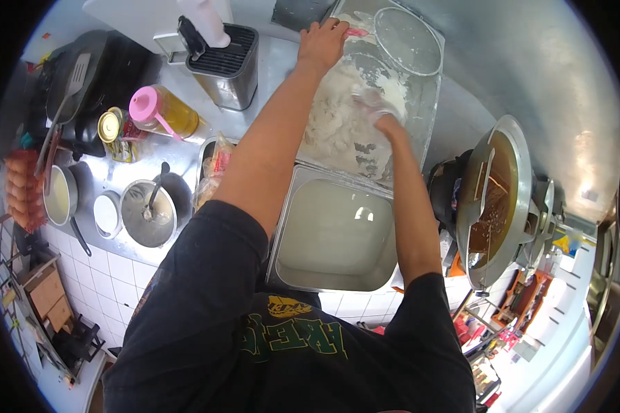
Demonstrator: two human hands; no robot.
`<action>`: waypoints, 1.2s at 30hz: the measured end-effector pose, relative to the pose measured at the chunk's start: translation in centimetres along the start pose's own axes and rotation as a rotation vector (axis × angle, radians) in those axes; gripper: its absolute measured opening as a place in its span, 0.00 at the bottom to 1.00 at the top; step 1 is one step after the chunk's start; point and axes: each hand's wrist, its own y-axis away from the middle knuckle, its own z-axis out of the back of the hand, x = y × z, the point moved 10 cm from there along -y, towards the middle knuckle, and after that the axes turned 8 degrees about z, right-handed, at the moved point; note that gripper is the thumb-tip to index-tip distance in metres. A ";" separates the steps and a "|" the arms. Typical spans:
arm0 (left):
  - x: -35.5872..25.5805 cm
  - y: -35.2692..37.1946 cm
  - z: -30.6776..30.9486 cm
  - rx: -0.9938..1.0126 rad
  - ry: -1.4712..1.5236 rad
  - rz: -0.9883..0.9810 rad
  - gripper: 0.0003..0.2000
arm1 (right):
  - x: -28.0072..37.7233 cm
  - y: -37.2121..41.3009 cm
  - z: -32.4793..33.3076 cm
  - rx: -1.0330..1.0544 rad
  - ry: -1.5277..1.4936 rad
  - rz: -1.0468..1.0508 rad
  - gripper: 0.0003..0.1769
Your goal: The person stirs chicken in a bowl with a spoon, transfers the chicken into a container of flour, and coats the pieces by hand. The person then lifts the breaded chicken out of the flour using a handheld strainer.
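Observation:
My left hand (324,47) is at the left side of a metal tray (426,113), its fingers curled over a pinkish-red handle (356,32). That handle points toward a round mesh sieve (408,41) lying at the far end of the tray. White flour (334,113), partly clumped, covers much of the tray bottom. Down in the flour is my right hand (375,107), coated white and blurred by motion; its fingers do not show clearly. Nearer my body, a deep metal pan (334,234) holds cloudy liquid.
A wide wok (506,199) of brown oil stands right, a metal rack across it. Left are a pink-lidded jug (176,113) of yellow liquid, a pot (148,213) with a spoon, a saucepan (60,196), eggs (24,189) and a knife block (224,69).

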 end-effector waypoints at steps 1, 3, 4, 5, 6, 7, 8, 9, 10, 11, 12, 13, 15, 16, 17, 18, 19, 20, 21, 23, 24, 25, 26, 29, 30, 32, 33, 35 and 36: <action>0.0 -0.1 0.0 0.021 -0.007 0.010 0.11 | 1.2 -1.0 -1.9 -0.041 0.058 0.110 0.32; -0.1 -0.2 0.2 0.037 -0.017 0.022 0.11 | -1.1 -2.3 -8.4 -0.061 0.504 -0.001 0.38; 0.0 -0.4 0.3 0.011 -0.005 0.010 0.11 | 4.4 -2.4 -5.7 -0.068 0.504 0.006 0.38; 0.1 -0.1 0.3 -0.007 0.009 0.006 0.11 | 8.1 -1.5 -6.2 0.273 0.329 -0.132 0.37; 0.3 0.1 0.3 -0.006 0.005 0.014 0.11 | 11.5 -0.5 -5.7 0.612 0.147 -0.266 0.37; 0.3 0.1 0.2 -0.005 0.015 0.018 0.11 | 11.1 -0.3 -5.6 0.620 0.147 -0.260 0.37; 0.4 0.1 0.2 -0.006 0.025 0.021 0.11 | 11.0 -0.1 -5.1 0.633 0.133 -0.115 0.34; 0.5 0.1 0.0 0.007 0.034 0.033 0.12 | 10.6 0.3 -4.4 0.644 0.118 0.030 0.32; 0.5 0.2 0.0 0.008 0.031 0.036 0.12 | 7.8 0.1 -4.0 0.600 0.073 0.160 0.31; 0.6 0.2 -0.1 0.035 0.058 0.072 0.11 | 5.5 -0.8 -3.7 0.547 0.026 0.287 0.29; 0.6 0.3 -0.3 0.065 0.086 0.101 0.11 | 3.9 -2.3 -2.0 0.472 0.096 0.149 0.27; 0.4 0.5 -0.4 0.071 0.083 0.088 0.11 | 1.9 -3.3 -0.5 0.396 0.161 0.006 0.26; 0.2 0.7 0.2 0.026 0.051 0.087 0.12 | -2.0 -6.7 -1.0 0.160 0.305 -0.048 0.25; 0.1 0.5 0.4 0.026 0.050 0.075 0.12 | -3.1 -7.7 0.2 -0.060 0.455 -0.097 0.24; 0.3 0.5 0.2 0.058 0.073 0.093 0.11 | -2.6 -7.9 -0.1 -0.066 0.457 -0.103 0.24; 0.5 0.4 -0.1 0.089 0.095 0.116 0.11 | -0.7 -8.5 -2.4 0.084 0.550 0.021 0.24; 0.4 0.1 -0.1 0.087 0.096 0.119 0.11 | 1.4 -8.9 -4.9 0.237 0.639 0.153 0.24; 0.4 0.2 -0.1 0.089 0.089 0.120 0.11 | 3.7 -8.6 -5.9 0.247 0.635 0.157 0.24; 0.5 0.4 -0.2 0.093 0.085 0.123 0.11 | 6.7 -7.3 -6.9 0.326 0.562 0.149 0.25; 0.8 0.2 -0.4 0.086 0.083 0.127 0.11 | 9.7 -4.4 -7.3 0.413 0.495 0.137 0.25; 0.6 0.3 -0.5 0.076 0.078 0.117 0.11 | 10.6 -2.6 -8.4 0.541 0.342 0.148 0.25; 0.5 0.5 -0.5 0.078 0.085 0.115 0.11 | 11.4 -0.8 -9.5 0.660 0.189 0.156 0.25; 0.4 0.4 -0.2 0.046 0.069 0.097 0.11 | 11.7 -0.3 -9.1 0.653 0.196 0.154 0.25; 0.4 0.4 -0.1 0.010 0.056 0.077 0.11 | 14.3 1.6 -6.2 0.701 0.513 0.117 0.30; 0.5 0.4 -0.2 0.007 0.064 0.079 0.11 | 14.4 2.9 -6.4 0.701 0.514 0.118 0.30; 0.6 0.2 0.0 0.033 0.074 0.097 0.11 | 13.1 3.6 -2.5 0.205 0.762 -0.002 0.39; 0.5 0.4 -0.2 0.063 0.084 0.113 0.11 | 12.2 3.6 -3.1 0.209 0.763 -0.010 0.39; 0.4 0.3 -0.1 0.058 0.091 0.104 0.11 | 6.7 3.7 -5.7 0.423 0.485 -0.368 0.44; 0.4 0.5 -0.2 0.057 0.093 0.103 0.11 | 6.3 3.8 -6.5 0.420 0.485 -0.369 0.44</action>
